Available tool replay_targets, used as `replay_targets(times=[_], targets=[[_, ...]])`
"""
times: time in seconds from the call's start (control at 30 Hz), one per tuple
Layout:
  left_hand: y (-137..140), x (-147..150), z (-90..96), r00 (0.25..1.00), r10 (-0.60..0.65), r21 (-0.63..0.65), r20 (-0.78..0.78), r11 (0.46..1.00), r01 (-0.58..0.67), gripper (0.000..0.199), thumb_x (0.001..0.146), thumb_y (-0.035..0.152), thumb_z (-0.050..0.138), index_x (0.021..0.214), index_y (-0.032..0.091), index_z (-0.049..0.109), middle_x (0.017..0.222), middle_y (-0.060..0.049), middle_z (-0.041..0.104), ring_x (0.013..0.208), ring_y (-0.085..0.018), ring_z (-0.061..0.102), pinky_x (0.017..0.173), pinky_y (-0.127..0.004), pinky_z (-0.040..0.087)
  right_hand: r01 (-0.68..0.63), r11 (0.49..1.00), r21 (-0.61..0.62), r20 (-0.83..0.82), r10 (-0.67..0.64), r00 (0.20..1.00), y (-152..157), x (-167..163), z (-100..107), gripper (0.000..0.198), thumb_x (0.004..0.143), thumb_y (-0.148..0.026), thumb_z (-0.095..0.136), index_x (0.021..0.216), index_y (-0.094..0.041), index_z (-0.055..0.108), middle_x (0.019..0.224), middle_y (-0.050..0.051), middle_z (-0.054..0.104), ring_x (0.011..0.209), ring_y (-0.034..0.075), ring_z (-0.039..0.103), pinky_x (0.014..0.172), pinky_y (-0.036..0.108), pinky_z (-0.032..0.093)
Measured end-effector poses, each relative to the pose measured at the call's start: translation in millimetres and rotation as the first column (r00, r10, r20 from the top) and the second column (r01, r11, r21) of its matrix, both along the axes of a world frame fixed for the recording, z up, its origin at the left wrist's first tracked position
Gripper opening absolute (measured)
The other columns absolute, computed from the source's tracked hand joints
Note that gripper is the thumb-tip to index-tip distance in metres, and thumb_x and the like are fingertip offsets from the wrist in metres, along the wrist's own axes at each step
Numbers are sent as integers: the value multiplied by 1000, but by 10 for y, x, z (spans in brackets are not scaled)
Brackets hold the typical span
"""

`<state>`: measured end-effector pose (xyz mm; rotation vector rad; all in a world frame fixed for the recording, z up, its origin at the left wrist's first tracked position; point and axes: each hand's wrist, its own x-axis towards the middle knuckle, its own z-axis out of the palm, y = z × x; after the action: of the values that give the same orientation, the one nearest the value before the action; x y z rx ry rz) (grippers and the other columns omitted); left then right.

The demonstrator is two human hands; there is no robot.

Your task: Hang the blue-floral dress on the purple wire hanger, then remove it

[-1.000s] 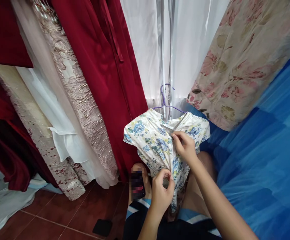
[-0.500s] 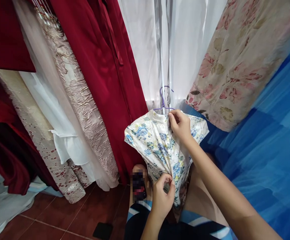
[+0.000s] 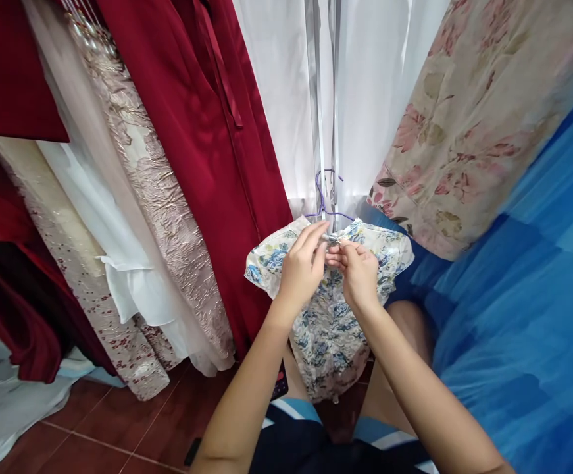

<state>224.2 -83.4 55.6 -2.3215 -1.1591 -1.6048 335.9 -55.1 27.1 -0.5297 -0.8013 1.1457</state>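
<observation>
Head view shows both hands meeting at the neckline of a small floral dress (image 3: 328, 329), which hangs on a purple hanger (image 3: 323, 194) just below centre of the picture. Left hand (image 3: 300, 270) is half closed, its fingertips pinching the collar fabric at the 12 o'clock edge of the dress; right hand (image 3: 358, 276) is curled the same way, thumb and forefinger nipped on the collar just beside the left, the 2 hands touching or nearly so. What small part they grip between them is too fine to make out. At 10 o'clock of the dress hangs a dark red gown (image 3: 202, 131), with a pale embroidered gown (image 3: 152, 191) beyond it at 9 o'clock. White sheer fabric (image 3: 276, 99) hangs behind the hanger at 12 o'clock, a pink floral cloth (image 3: 473, 112) at 2 o'clock, and blue tulle (image 3: 527, 316) fills 3 to 5 o'clock. Both forearms cross the lower dress and hide part of its skirt; the hanger's shoulders are covered by the dress, and red floor tiles (image 3: 113, 434) show at 7 o'clock.
</observation>
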Motion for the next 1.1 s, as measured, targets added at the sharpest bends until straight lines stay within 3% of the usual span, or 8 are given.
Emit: replay_targets(times=[0.13, 0.23, 0.5, 0.8, 0.97, 1.1], targets=[[230, 20, 85, 988, 34, -35, -148, 999, -40, 21, 99, 17, 47, 102, 18, 67, 102, -7, 68, 95, -20, 64, 86, -33, 51, -109, 991, -77, -88, 102, 991, 9, 33, -15, 13, 72, -26, 72, 79, -16, 67, 64, 0, 67, 48, 10, 62, 47, 19, 55], [258, 38, 61, 982, 101, -9, -158, 995, -104, 16, 97, 16, 49, 94, 18, 65, 93, -6, 65, 86, -19, 62, 78, -31, 48, -201, 975, -99, -92, 192, 977, 38, 27, -56, 13, 71, -27, 74, 75, -17, 65, 62, -1, 65, 48, 10, 62, 47, 19, 55], [302, 4, 128, 996, 59, -18, 64, 998, -57, 15, 97, 21, 52, 91, 18, 65, 88, -5, 67, 83, -19, 64, 75, -29, 49, -269, 955, -125, -59, 264, 963, 129, -26, -165, 23, 71, -32, 75, 69, -19, 58, 58, -3, 60, 48, 10, 62, 48, 18, 55], [355, -93, 37, 980, 30, -86, 198, 996, -13, 15, 95, 24, 54, 90, 17, 67, 86, -4, 70, 77, -16, 65, 70, -26, 50, -303, 945, -124, -62, 298, 953, 134, -29, -307, 26, 70, -34, 77, 65, -18, 58, 59, -3, 57, 52, 9, 63, 49, 17, 52], [390, -220, 201, 917, 27, -56, 397, 998, -5, 14, 94, 25, 56, 92, 16, 67, 82, -3, 68, 74, -15, 64, 68, -25, 50, -221, 956, -193, -17, 222, 975, 143, -25, -569, 28, 67, -37, 76, 62, -19, 56, 55, -5, 53, 50, 11, 60, 48, 20, 50], [452, -456, 356, 897, 52, -49, 440, 998, -33, 14, 94, 24, 57, 91, 16, 67, 78, -3, 66, 72, -14, 64, 69, -24, 51, -179, 955, -235, 1, 184, 983, 64, 36, -864, 31, 67, -38, 77, 60, -19, 55, 55, -4, 54, 48, 11, 59, 46, 21, 48]])
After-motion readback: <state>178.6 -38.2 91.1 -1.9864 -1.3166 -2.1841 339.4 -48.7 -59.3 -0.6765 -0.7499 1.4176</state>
